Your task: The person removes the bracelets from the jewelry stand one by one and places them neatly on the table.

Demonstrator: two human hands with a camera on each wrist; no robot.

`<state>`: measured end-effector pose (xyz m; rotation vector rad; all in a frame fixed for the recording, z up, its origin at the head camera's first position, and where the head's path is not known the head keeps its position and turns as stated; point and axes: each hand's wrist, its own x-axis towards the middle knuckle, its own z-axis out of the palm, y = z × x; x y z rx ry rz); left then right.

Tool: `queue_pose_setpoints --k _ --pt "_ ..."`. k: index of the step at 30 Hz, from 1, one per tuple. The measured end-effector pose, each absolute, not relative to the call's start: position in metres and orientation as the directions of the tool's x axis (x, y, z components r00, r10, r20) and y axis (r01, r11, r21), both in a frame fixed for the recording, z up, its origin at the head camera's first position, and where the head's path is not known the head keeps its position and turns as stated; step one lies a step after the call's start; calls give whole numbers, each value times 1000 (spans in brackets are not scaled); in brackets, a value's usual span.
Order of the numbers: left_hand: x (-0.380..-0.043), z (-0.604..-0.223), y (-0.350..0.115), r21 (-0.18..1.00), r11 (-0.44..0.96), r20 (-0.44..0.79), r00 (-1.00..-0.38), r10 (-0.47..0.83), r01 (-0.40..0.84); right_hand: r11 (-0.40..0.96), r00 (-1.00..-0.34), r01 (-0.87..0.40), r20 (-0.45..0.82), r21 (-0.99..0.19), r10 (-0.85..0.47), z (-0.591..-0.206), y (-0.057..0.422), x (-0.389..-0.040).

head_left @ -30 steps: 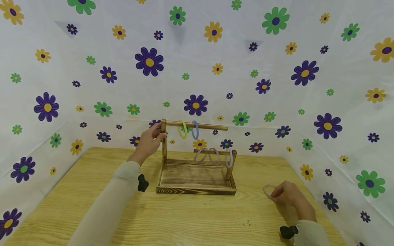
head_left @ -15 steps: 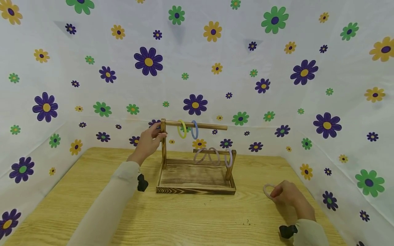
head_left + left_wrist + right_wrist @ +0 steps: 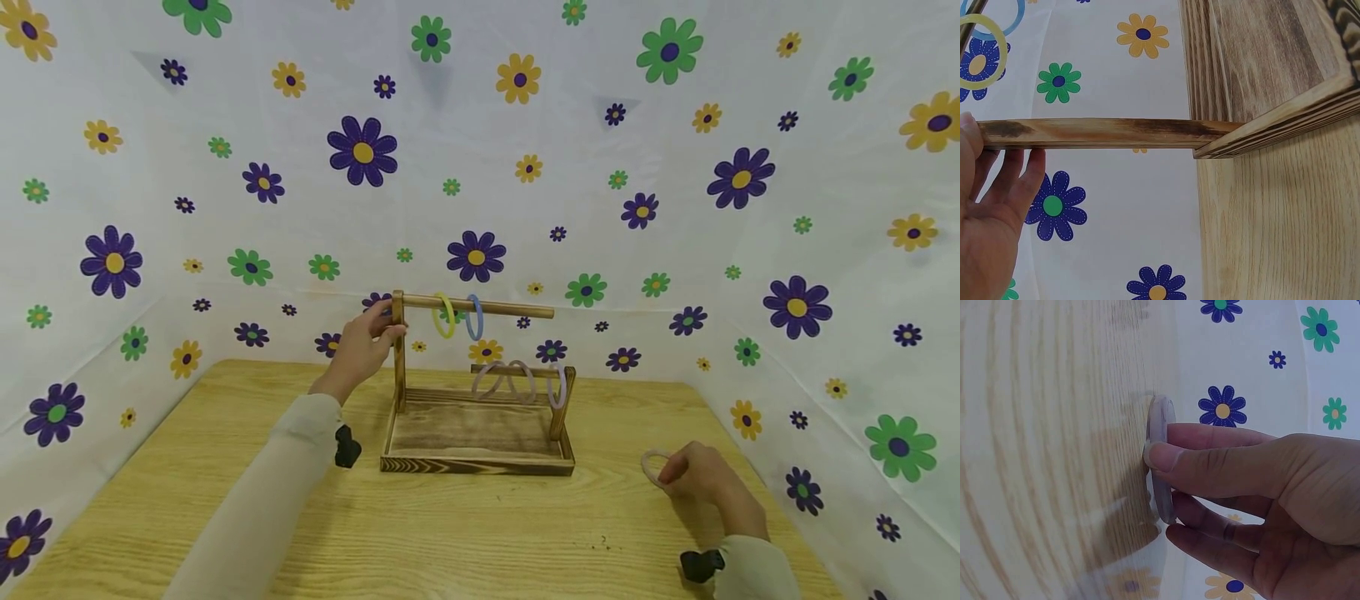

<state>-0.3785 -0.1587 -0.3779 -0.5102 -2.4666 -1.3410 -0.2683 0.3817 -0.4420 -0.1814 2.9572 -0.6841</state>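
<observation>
A brown wooden stand with a tray base and two horizontal bars stands on the table. My left hand holds the upper part of its tall left post, thumb on one side and fingers on the other. On the upper bar hang a yellow ring and a blue ring. Pale mauve rings hang on the lower bar. To the right of the stand, my right hand pinches a pale mauve ring between thumb and fingers, at the tabletop.
The wood-grain table is bordered behind and at both sides by white cloth printed with flowers. Small dark specks lie on the table in front of the stand's right side.
</observation>
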Motion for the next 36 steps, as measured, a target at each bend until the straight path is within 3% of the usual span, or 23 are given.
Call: queue_pose_setpoints --k 36 --pt "-378 -378 -158 747 512 401 -901 164 425 885 -987 -60 -107 -461 -123 -442 380 -268"
